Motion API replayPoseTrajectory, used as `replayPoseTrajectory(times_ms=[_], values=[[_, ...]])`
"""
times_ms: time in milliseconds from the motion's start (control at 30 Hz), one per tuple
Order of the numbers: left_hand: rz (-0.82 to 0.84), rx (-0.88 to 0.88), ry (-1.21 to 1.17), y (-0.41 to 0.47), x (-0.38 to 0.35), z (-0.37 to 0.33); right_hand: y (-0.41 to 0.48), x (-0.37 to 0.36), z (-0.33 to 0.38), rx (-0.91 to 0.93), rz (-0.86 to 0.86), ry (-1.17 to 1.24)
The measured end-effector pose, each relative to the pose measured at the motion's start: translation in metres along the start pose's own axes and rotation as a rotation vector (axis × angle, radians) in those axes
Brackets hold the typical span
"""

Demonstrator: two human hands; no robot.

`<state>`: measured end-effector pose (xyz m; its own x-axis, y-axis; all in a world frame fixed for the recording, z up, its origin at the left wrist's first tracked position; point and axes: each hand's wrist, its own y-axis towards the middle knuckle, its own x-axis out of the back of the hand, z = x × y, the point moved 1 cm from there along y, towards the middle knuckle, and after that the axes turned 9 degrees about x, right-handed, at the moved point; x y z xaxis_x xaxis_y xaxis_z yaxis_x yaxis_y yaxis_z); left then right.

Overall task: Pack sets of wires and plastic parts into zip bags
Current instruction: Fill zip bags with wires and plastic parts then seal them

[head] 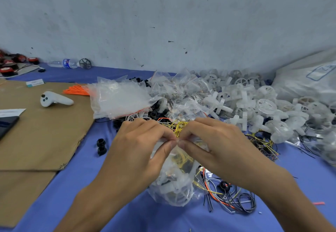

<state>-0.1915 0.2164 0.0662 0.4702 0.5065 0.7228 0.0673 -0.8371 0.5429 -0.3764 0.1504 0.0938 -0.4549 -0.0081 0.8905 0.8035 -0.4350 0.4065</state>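
Observation:
A clear zip bag (174, 188) filled with white plastic parts and yellow wires stands on the blue cloth in front of me. My left hand (141, 146) and my right hand (207, 140) meet at its top edge, thumbs and fingertips pinching the bag's mouth between them. Yellow wire loops (179, 127) stick out just behind my fingers. A bundle of loose black, grey and orange wires (231, 199) lies to the right of the bag.
A stack of empty zip bags (121, 99) lies behind my hands, with orange ties (76, 90) to its left. White plastic wheels and crosses (254, 104) are heaped at the right. Brown cardboard (41, 131) carries a white controller (54, 100). Two black rings (101, 146) sit nearby.

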Motion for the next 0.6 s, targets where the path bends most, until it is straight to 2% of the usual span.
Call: replayPoseTrajectory(times_ms=[200,600], values=[[0.004,0.020,-0.028,-0.004,0.002,0.007,-0.011,0.003,-0.009,0.014,-0.087,0.039],[0.016,0.076,-0.075,-0.008,0.004,0.016,-0.028,0.000,-0.024,-0.079,-0.190,0.164]])
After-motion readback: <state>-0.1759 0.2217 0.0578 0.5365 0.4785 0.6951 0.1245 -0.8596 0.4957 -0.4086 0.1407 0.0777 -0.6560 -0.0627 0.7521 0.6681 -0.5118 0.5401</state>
